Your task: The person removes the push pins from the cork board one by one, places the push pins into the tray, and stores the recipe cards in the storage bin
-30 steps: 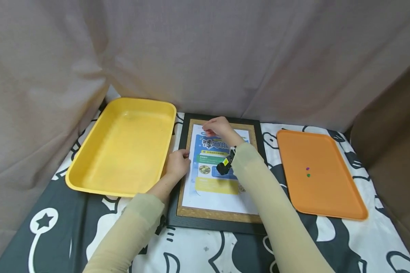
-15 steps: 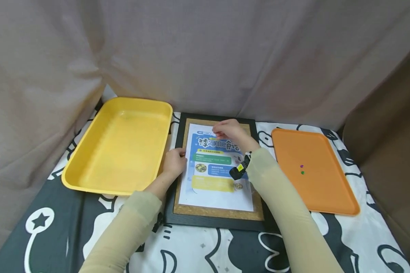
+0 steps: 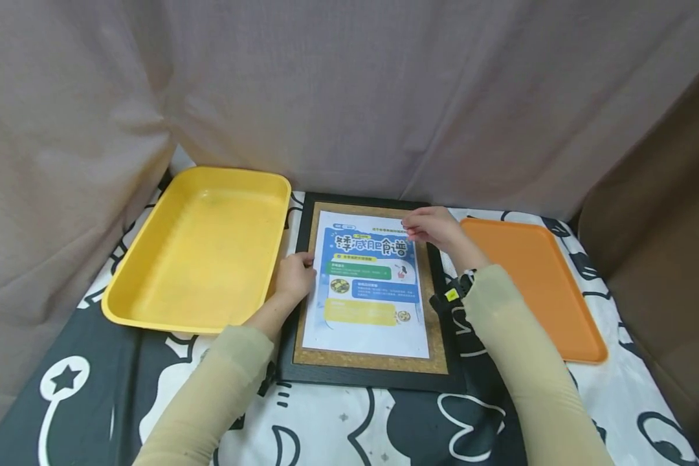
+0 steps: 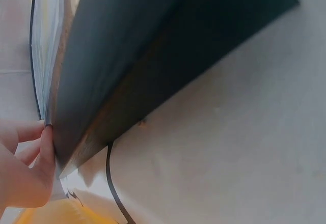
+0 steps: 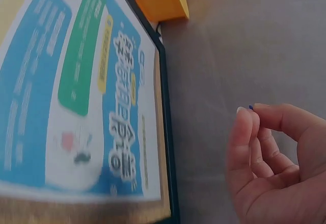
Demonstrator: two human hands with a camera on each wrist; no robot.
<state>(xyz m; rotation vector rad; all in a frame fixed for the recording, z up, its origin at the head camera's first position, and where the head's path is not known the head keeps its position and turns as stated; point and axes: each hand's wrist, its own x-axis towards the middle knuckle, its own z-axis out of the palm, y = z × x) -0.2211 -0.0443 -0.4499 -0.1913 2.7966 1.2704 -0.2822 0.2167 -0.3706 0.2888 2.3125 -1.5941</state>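
Note:
A blue, green and yellow printed poster (image 3: pixel 373 285) lies on a cork board (image 3: pixel 373 364) with a black frame (image 3: pixel 367 377). At the frame's left side, my left hand (image 3: pixel 294 278) rests with thumb and finger drawn together at the poster's left edge. In the left wrist view, its fingertips (image 4: pixel 47 137) meet at the rim; what lies between them is unclear. Beside the poster's upper right corner hovers my right hand (image 3: pixel 437 228). It pinches a tiny blue pushpin (image 5: pixel 250 107) between thumb and forefinger; only a bit of it shows.
Left of the board stands a deep yellow tray (image 3: pixel 113 314). A flat orange tray (image 3: pixel 576 310) lies to the right, partly behind my right forearm. The tablecloth (image 3: pixel 326 421) is black and white, and a grey curtain (image 3: pixel 349 97) hangs close behind.
My right hand has moved rightward across the poster's top to its upper right corner, uncovering the heading. My left hand has kept its place. The purple and green specks on the orange tray are now hidden.

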